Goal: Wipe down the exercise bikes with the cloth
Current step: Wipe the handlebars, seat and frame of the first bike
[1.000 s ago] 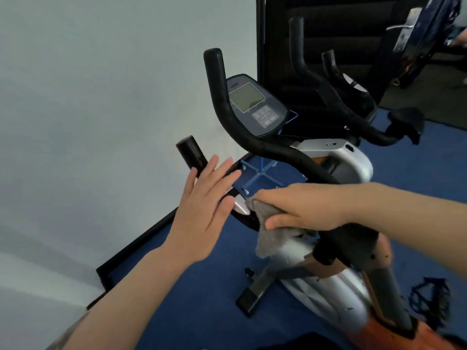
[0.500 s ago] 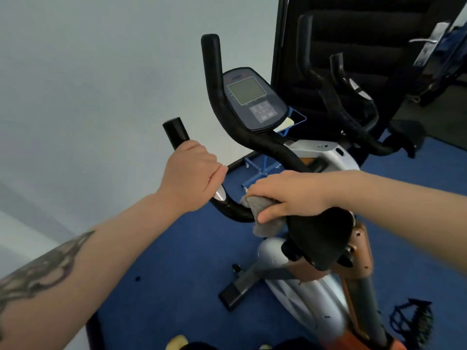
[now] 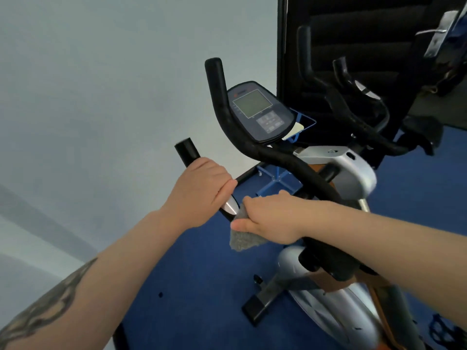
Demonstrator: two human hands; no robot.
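I see left hand (image 3: 199,188) gripping handlebar (image 3: 273,152) end; right hand (image 3: 270,221) beside it, clutching grey cloth (image 3: 243,242), seemingly pressed on bar below console (image 3: 260,112).

The cloth (image 3: 243,242) looks grey, soft and fuzzy. The handlebar (image 3: 255,145) above it is black and matt, like foam. A shiny metal patch (image 3: 231,205) sits just left of the cloth. The bike's silver cover (image 3: 353,170) looks like smooth, glossy plastic.
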